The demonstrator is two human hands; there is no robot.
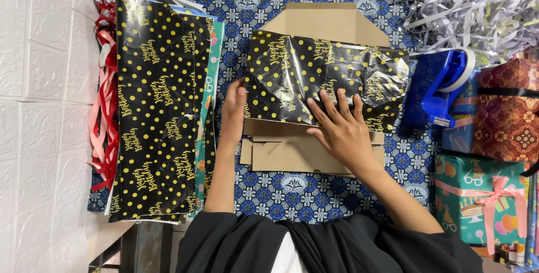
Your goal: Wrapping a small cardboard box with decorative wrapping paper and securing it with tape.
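The right hand (339,127) lies flat, fingers spread, pressing black dotted wrap (328,76) onto a cardboard box (292,152); the left hand (233,110) grips the wrap's left edge, its fingers tucked out of sight. The hands are apart, one at each end of the near fold. The wrap lies directly ahead of them, its long axis running left to right across the box, and the right hand is nearer its middle. A blue tape dispenser (441,90) sits just right of the wrap.

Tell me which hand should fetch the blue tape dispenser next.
Right, probably. The right hand lies flat on the black dotted wrapping paper, on the same side as the blue tape dispenser. The left hand grips the paper's far edge, pinning it to the cardboard box.
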